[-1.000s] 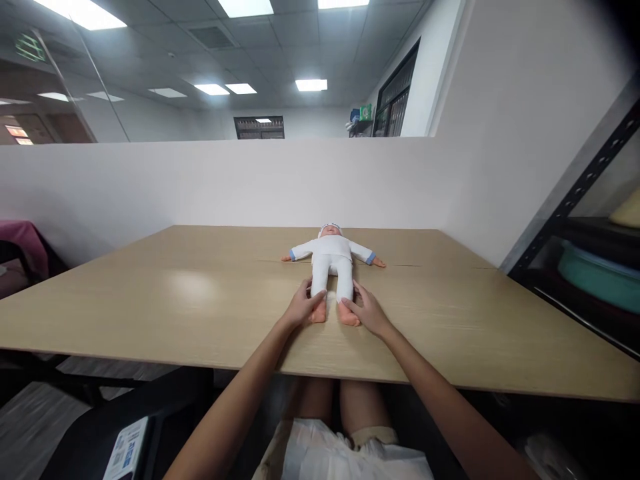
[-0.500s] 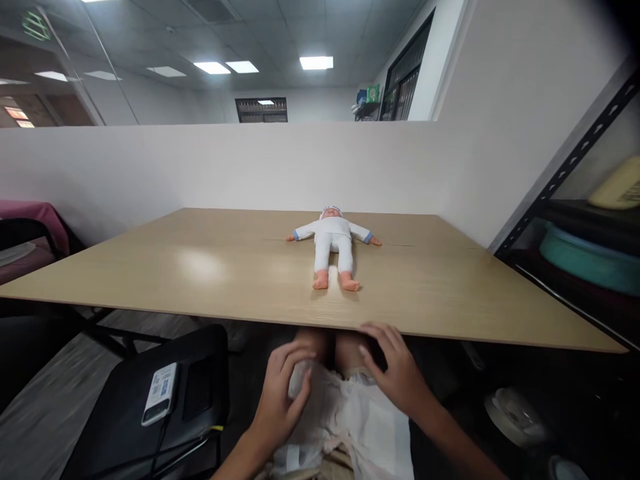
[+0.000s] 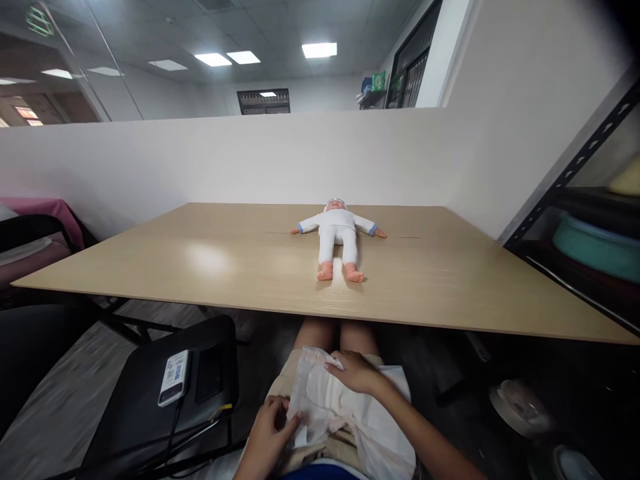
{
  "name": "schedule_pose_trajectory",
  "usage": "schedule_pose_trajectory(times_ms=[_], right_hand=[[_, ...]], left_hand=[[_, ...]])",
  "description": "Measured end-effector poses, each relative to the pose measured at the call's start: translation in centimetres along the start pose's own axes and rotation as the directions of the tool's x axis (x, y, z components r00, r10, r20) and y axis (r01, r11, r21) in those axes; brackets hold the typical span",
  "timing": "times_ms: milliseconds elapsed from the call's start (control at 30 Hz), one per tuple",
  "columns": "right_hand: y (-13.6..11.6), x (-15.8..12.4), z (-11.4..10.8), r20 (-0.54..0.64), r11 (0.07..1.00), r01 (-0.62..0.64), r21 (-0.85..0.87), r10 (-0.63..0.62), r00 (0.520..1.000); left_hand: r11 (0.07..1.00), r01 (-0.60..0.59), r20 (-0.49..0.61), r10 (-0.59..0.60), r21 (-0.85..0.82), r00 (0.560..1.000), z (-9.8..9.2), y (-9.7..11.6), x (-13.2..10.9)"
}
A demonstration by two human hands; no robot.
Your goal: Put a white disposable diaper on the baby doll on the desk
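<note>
A white diaper (image 3: pixel 345 400) lies unfolded and creased across the lap. My right hand (image 3: pixel 357 373) rests on its upper part, with thumb and fingers closed on the top edge. Beside the diaper's left edge is my left hand (image 3: pixel 270 430). Its fingers are loosely bent, the thumb stands apart from them, and nothing shows between them. A baby doll (image 3: pixel 338 230) in a white suit with blue cuffs lies face up on the table, arms spread and bare feet toward me.
The wooden table (image 3: pixel 240 260) spans the view in front of my knees. On the left a black chair (image 3: pixel 135 393) carries a white power bank (image 3: pixel 174 378) with a cable. A rack at right holds a teal basin (image 3: pixel 595 247). A pale wall (image 3: pixel 300 153) stands behind the table.
Both hands have come down from above the lap. The right moved left and closed on the diaper's top edge; the left lowered to its left side. The view shifted slightly.
</note>
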State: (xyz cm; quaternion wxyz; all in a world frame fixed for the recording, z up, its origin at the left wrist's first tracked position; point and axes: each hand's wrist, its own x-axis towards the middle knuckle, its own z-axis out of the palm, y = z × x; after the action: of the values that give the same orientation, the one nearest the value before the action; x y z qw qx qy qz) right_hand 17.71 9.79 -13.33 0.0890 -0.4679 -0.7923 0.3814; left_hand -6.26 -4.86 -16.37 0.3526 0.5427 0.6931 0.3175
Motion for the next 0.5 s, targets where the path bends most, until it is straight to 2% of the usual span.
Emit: schedule_pose_trajectory(times_ms=[133,200,233,267,333,433,500], right_hand=[[-0.4,1.5,-0.8,0.084,0.987,0.034,0.155,-0.047,0.995],[-0.9,1.3,-1.8,0.106,0.929,0.051,0.366,-0.096,0.99],[-1.3,1.0,-2.4,0.1,0.86,0.052,0.508,-0.119,0.988],[-1.7,0.6,-3.1,0.08,0.762,0.046,0.645,-0.128,0.988],[-2.5,-0.2,-4.6,0.017,0.612,0.046,0.79,-0.097,0.995],[-3.1,-1.3,-7.1,-0.103,0.563,0.086,0.822,-0.002,0.995],[-2.9,-1.8,-8.8,-0.232,0.568,0.178,0.804,0.024,0.972]], left_hand=[[0.973,0.007,0.105,0.017,-0.23,0.994,-0.8,2.1,0.6],[0.948,-0.006,0.124,0.047,-0.318,0.991,-1.8,3.2,1.1],[0.941,-0.024,0.115,0.066,-0.337,0.991,-2.5,3.9,1.5],[0.937,-0.043,0.105,0.085,-0.347,0.991,-3.2,4.8,2.0],[0.928,-0.083,0.099,0.127,-0.363,0.987,-4.7,6.8,3.2],[0.92,-0.138,0.098,0.186,-0.366,0.978,-6.8,10.5,5.4],[0.922,-0.212,0.068,0.247,-0.325,0.967,-7.9,12.9,7.2]])
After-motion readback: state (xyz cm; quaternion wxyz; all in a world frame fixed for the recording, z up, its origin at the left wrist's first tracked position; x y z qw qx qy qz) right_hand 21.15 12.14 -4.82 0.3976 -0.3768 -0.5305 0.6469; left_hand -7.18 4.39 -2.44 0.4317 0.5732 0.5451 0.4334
